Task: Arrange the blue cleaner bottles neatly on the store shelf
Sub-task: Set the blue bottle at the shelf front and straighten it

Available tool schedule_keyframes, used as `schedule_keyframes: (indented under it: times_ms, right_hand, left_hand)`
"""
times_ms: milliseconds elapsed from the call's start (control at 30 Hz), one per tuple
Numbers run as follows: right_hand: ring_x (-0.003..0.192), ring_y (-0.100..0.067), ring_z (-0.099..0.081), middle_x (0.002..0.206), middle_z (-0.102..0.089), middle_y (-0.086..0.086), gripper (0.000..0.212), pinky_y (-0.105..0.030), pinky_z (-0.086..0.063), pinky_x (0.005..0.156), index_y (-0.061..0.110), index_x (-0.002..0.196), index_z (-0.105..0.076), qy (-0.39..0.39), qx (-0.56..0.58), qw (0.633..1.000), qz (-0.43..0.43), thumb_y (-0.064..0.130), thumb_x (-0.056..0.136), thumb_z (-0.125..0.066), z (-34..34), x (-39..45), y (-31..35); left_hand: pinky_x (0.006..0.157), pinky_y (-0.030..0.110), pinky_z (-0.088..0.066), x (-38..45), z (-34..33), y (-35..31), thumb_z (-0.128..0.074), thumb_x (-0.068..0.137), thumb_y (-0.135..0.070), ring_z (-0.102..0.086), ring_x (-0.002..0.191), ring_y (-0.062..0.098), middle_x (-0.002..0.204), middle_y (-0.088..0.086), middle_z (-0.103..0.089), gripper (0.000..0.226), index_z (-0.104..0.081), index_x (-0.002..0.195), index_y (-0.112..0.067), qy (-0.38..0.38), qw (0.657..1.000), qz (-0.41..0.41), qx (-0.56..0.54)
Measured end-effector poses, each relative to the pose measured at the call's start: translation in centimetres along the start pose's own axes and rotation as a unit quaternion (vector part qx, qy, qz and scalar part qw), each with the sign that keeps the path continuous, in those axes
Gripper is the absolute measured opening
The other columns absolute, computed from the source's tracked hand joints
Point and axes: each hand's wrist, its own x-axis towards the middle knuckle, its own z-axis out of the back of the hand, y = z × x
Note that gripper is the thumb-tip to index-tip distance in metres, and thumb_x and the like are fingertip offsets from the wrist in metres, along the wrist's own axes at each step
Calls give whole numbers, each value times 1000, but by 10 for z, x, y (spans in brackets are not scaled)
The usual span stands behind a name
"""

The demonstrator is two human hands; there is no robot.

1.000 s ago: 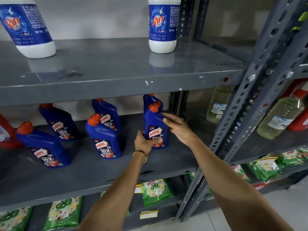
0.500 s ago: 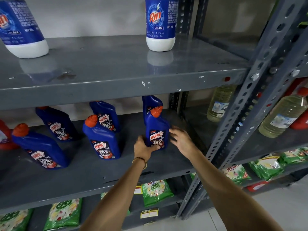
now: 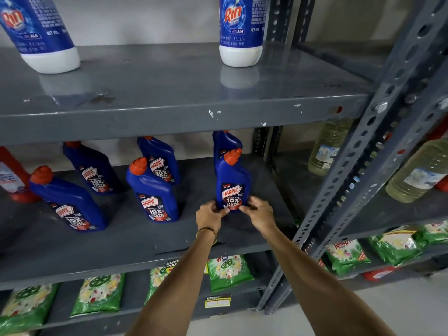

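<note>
Several blue cleaner bottles with orange caps stand on the grey middle shelf (image 3: 135, 241). The front right bottle (image 3: 232, 180) stands upright with its label facing me. My left hand (image 3: 210, 215) grips its base from the left and my right hand (image 3: 260, 212) grips it from the right. Another blue bottle (image 3: 225, 144) stands directly behind it. To the left are a front bottle (image 3: 152, 190) with one (image 3: 160, 158) behind it, and further left a front bottle (image 3: 66, 200) with one (image 3: 93, 168) behind.
Two white-and-blue detergent bottles (image 3: 240, 30) (image 3: 41, 32) stand on the upper shelf. A red bottle (image 3: 12, 175) is at the far left. Pale yellow liquid bottles (image 3: 329, 146) sit on the right rack behind a perforated upright post (image 3: 378, 151). Green packets (image 3: 228, 270) lie on the lowest shelf.
My right hand has dropped from the bottle's shoulder to its base. Both hands now clasp the bottom of the front right bottle, which has turned label-forward.
</note>
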Motion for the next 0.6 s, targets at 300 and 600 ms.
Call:
schedule_keyframes:
  times_ms: [300,600]
  right_hand:
    - [113,-26,-60,123,-63,-17,45,-28,-44,91,4,125,-53,-11,-24,1000,15,15,83,-65,3,1,-2]
    - [107,-23,-62,118,-67,-15,30,-27,-44,86,4,113,-60,14,-23,999,40,13,84,-63,17,-25,-11]
  left_hand:
    - [86,34,-52,-5,-4,-6,-74,74,-17,-66,97,27,102,15,-72,32,-67,102,-3,-31,999,9,19]
    - [84,34,-52,-31,-2,-1,-76,72,-19,-66,96,27,102,16,-72,32,-67,97,-1,-16,999,8,34]
